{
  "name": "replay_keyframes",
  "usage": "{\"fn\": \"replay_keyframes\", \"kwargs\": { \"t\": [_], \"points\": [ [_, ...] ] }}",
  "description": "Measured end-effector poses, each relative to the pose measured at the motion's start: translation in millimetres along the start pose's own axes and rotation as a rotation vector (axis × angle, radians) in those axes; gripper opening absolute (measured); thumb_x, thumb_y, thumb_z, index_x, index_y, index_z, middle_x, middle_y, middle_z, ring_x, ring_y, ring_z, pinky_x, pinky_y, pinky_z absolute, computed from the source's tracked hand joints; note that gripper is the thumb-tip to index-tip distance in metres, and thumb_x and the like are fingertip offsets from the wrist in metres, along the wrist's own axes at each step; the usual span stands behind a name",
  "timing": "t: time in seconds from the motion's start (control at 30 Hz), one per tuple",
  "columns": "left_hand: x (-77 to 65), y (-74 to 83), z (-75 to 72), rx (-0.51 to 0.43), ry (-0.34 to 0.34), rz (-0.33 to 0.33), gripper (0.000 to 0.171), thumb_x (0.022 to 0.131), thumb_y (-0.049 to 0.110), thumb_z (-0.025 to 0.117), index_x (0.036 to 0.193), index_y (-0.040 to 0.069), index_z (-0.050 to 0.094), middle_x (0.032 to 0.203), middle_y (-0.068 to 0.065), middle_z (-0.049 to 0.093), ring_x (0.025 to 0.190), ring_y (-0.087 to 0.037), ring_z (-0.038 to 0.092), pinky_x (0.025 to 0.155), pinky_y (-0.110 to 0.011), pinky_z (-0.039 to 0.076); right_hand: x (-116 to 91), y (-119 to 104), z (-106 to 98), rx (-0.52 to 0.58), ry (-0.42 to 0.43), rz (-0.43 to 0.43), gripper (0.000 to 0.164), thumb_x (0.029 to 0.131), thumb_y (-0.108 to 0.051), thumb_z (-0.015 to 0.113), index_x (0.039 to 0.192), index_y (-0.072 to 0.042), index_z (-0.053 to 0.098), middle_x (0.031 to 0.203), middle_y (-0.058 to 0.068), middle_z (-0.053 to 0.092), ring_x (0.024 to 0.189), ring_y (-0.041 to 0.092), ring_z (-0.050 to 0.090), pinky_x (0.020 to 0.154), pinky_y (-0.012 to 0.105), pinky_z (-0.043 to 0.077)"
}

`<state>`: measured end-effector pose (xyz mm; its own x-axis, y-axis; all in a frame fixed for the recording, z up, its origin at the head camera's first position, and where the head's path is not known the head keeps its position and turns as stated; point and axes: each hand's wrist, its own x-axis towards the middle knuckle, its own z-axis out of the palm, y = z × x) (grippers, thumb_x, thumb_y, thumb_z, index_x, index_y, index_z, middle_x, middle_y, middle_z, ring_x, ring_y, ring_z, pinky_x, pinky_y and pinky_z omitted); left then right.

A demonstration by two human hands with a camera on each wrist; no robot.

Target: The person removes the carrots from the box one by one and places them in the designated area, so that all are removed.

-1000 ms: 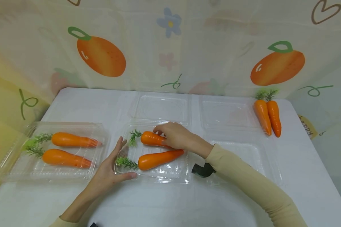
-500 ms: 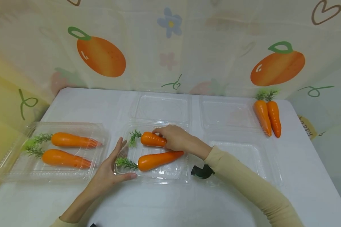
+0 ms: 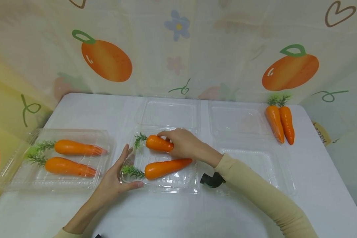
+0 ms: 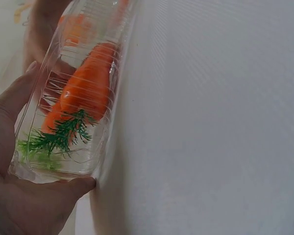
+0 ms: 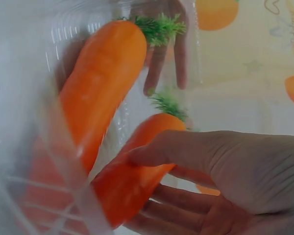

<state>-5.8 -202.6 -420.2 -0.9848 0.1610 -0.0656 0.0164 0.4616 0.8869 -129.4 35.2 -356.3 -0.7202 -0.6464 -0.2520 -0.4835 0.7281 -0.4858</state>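
My right hand point(image 3: 184, 142) grips a carrot point(image 3: 157, 143) with feathery green leaves, over the far half of a clear plastic container point(image 3: 194, 175). The right wrist view shows thumb and fingers on either side of that carrot point(image 5: 154, 125). A second carrot point(image 3: 163, 169) lies in the near half, leaves to the left. Around the container's left end, my left hand point(image 3: 116, 177) rests with thumb and fingers spread wide and fairly straight. In the left wrist view its thumb point(image 4: 78, 188) touches the lower corner. The container's lid point(image 3: 168, 114) lies folded back behind.
A closed clear container point(image 3: 102, 132) with two carrots stands at the left. To the right, another open clear container point(image 3: 267, 165) is partly hidden by my right sleeve point(image 3: 250, 183). Two carrots point(image 3: 287, 124) lie at the table's back right. A patterned curtain point(image 3: 211, 43) hangs behind.
The right hand has shifted the far carrot slightly left and away from me, tilting its leafy end. The left hand, the near carrot and the containers stay in place.
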Motion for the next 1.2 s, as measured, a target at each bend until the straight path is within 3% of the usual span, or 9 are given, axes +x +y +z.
{"fn": "replay_keyframes", "kwargs": {
  "t": [0.23, 0.37, 0.53, 0.67, 1.0, 1.2],
  "points": [
    [1.3, 0.9, 0.0, -0.020, -0.004, 0.014, 0.118, 0.073, 0.021, 0.088, 0.159, 0.024, 0.007, 0.160, -0.011, 0.025, 0.147, -0.039, 0.015, 0.111, -0.071, 0.010, -7.4, -0.6, -9.0, 0.128, 0.039, 0.000, 0.070, 0.079, -0.003, 0.073, 0.143, -0.019, 0.050, 0.119, 0.004, 0.066, 0.100, 0.019, 0.060, 0.084, 0.029, 0.051],
    [1.2, 0.7, 0.1, -0.014, -0.002, 0.002, 0.118, 0.073, 0.022, 0.088, 0.159, 0.024, 0.008, 0.160, -0.013, 0.026, 0.147, -0.039, 0.015, 0.111, -0.070, 0.009, -10.6, 0.7, -16.2, 0.255, 0.053, -0.018, 0.068, 0.082, -0.006, 0.074, 0.145, -0.017, 0.049, 0.120, 0.005, 0.066, 0.104, 0.020, 0.064, 0.086, 0.029, 0.055],
    [0.5, 0.4, 0.2, -0.007, 0.000, -0.009, 0.117, 0.073, 0.022, 0.087, 0.159, 0.024, 0.008, 0.160, -0.013, 0.026, 0.147, -0.040, 0.015, 0.110, -0.071, 0.010, -12.7, 2.6, -23.5, 0.417, 0.065, -0.008, 0.068, 0.082, -0.007, 0.074, 0.144, -0.014, 0.049, 0.121, 0.009, 0.066, 0.104, 0.023, 0.066, 0.082, 0.031, 0.058],
    [0.0, 0.4, 0.1, 0.002, 0.001, -0.015, 0.117, 0.073, 0.022, 0.087, 0.159, 0.024, 0.008, 0.160, -0.013, 0.026, 0.147, -0.040, 0.014, 0.110, -0.071, 0.010, -14.2, 3.9, -26.6, 0.473, 0.075, 0.008, 0.068, 0.082, -0.006, 0.075, 0.144, -0.013, 0.049, 0.123, 0.011, 0.065, 0.105, 0.025, 0.066, 0.080, 0.031, 0.058],
    [-0.2, 0.8, -0.5, -0.011, 0.001, -0.015, 0.117, 0.073, 0.021, 0.087, 0.159, 0.025, 0.007, 0.160, -0.012, 0.026, 0.148, -0.038, 0.012, 0.111, -0.070, 0.008, -16.3, 17.3, -26.7, 0.709, 0.008, 0.084, 0.069, 0.083, -0.013, 0.076, 0.145, -0.018, 0.047, 0.124, 0.010, 0.062, 0.110, 0.026, 0.064, 0.084, 0.036, 0.058],
    [-0.2, 0.7, 0.0, -0.011, 0.003, -0.020, 0.117, 0.073, 0.020, 0.087, 0.159, 0.024, 0.007, 0.160, -0.012, 0.026, 0.148, -0.039, 0.012, 0.110, -0.071, 0.008, -21.4, 24.7, -30.6, 0.826, -0.012, 0.087, 0.072, 0.083, -0.014, 0.076, 0.147, -0.018, 0.044, 0.124, 0.013, 0.061, 0.104, 0.026, 0.065, 0.085, 0.042, 0.057]
  ]
}}
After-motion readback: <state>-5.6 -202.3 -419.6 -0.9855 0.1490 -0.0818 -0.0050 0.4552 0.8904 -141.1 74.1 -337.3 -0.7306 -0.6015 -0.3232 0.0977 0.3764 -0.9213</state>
